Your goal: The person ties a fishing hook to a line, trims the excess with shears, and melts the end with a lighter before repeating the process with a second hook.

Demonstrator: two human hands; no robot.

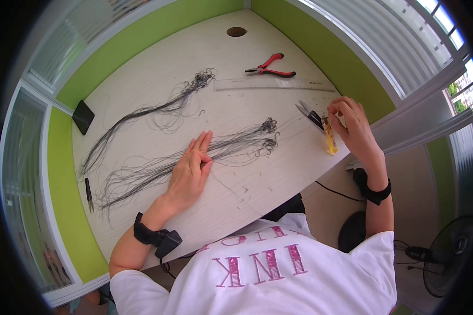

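Note:
My left hand point(191, 170) lies flat on the white table point(157, 58), its fingers pressing on a bundle of thin dark lines with hooks at the ends point(236, 143). My right hand point(352, 126) is raised at the table's right edge, fingers pinched together as if on a fine line, too thin to make out. Just left of it lie small scissors point(309, 113) and a yellow lighter point(329, 137). A second bundle of hooked lines point(157, 107) stretches across the table farther back.
Red-handled pliers point(270, 67) and a clear ruler point(273, 84) lie at the back. A black phone point(82, 116) rests at the left edge, a dark small tool point(89, 194) lower down. A floor fan point(446, 252) stands at the right.

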